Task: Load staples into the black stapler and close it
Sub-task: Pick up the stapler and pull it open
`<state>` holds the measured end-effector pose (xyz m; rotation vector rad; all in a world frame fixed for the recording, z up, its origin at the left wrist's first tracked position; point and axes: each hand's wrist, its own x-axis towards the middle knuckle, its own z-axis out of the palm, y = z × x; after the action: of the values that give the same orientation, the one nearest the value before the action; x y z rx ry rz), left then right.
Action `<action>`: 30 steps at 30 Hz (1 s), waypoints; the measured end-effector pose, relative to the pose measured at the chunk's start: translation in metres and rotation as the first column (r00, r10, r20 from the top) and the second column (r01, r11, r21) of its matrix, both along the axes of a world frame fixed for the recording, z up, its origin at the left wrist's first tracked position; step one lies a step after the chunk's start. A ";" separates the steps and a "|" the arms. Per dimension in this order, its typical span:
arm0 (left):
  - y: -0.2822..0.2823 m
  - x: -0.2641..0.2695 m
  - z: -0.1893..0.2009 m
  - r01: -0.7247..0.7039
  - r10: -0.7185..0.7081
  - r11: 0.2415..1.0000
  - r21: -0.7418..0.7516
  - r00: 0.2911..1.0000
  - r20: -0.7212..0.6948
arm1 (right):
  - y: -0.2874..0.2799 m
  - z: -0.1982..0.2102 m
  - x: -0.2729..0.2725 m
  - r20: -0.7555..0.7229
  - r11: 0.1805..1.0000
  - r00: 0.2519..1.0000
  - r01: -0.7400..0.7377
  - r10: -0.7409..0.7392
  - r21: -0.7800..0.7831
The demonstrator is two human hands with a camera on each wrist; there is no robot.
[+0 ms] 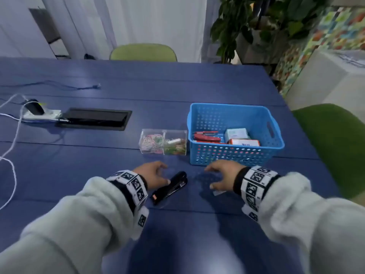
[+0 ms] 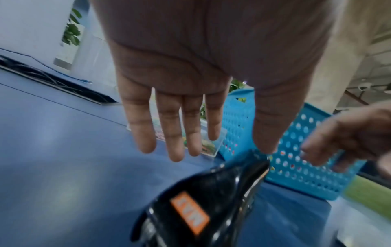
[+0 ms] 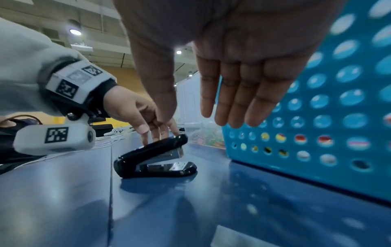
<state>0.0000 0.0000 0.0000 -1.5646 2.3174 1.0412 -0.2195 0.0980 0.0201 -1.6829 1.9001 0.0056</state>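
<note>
The stapler sits closed on the blue surface between the two hands. The left hand, fingers loose, is just beside it; whether it touches is unclear. The right hand hovers apart, fingers relaxed, holding nothing. Just beyond it stands a basket.

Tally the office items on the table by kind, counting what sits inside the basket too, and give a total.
Staplers: 2, the black stapler by the left hand and a red stapler in the basket.
Small boxes: 2, pale box and orange-edged box, both in the basket.
Baskets: 1, blue basket.
Clear organisers: 1, two-compartment clear box.
Total: 6.
</note>
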 end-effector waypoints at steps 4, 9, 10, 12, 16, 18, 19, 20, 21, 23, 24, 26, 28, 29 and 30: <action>-0.002 -0.017 -0.015 0.125 -0.125 0.992 0.010 0.988 0.088 | -0.030 -0.019 0.019 -0.023 0.999 1.000 -0.017 0.018 0.052; 0.002 -0.028 -0.025 0.256 -0.252 0.966 -0.016 0.958 0.135 | -0.051 -0.048 0.037 -0.047 0.984 0.991 -0.119 0.126 0.131; 0.003 -0.028 -0.026 0.259 -0.255 0.966 -0.022 0.960 0.118 | -0.053 -0.050 0.040 -0.051 0.984 0.990 -0.124 0.132 0.131; 0.005 -0.027 -0.027 0.251 -0.249 0.968 -0.029 0.967 0.062 | -0.057 -0.055 0.044 -0.057 0.981 0.987 -0.143 0.151 0.133; 0.011 -0.023 -0.023 0.170 -0.173 0.985 -0.039 0.981 -0.088 | -0.058 -0.061 0.051 -0.104 0.973 0.975 -0.180 0.195 0.146; 0.013 -0.021 -0.019 0.161 -0.169 0.985 -0.061 0.975 -0.142 | -0.055 -0.063 0.051 -0.125 0.975 0.974 -0.173 0.191 0.141; 0.014 -0.020 -0.016 0.157 -0.168 0.985 -0.076 0.971 -0.172 | -0.053 -0.064 0.050 -0.129 0.977 0.975 -0.166 0.183 0.136; 0.015 -0.018 -0.013 0.148 -0.163 0.985 -0.088 0.966 -0.199 | -0.051 -0.063 0.048 -0.128 0.980 0.977 -0.154 0.171 0.129; 0.015 -0.016 -0.009 0.128 -0.146 0.988 -0.089 0.963 -0.229 | -0.049 -0.063 0.045 -0.124 0.982 0.980 -0.140 0.156 0.127; 0.015 -0.008 -0.003 0.073 -0.089 0.995 -0.065 0.950 -0.298 | -0.045 -0.062 0.040 -0.118 0.986 0.985 -0.114 0.128 0.118; 0.015 -0.003 0.001 0.047 -0.062 0.997 -0.054 0.942 -0.330 | -0.043 -0.061 0.038 -0.118 0.988 0.986 -0.101 0.115 0.119; 0.014 0.011 0.004 -0.001 -0.019 0.999 -0.054 0.925 -0.379 | -0.040 -0.060 0.036 -0.121 0.990 0.988 -0.077 0.091 0.119; 0.011 0.027 0.003 -0.048 0.020 0.997 -0.060 0.915 -0.402 | -0.037 -0.061 0.035 -0.124 0.991 0.989 -0.063 0.078 0.117; 0.008 0.036 0.001 -0.071 0.041 0.996 -0.059 0.914 -0.403 | -0.036 -0.062 0.035 -0.128 0.991 0.989 -0.060 0.075 0.116; 0.006 0.044 -0.001 -0.091 0.061 0.994 -0.056 0.915 -0.399 | -0.035 -0.062 0.035 -0.132 0.992 0.988 -0.060 0.075 0.114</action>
<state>0.0442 0.0060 -0.0009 -1.6050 2.5936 1.4262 -0.1841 0.0631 -0.0420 -1.7092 1.9028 0.2530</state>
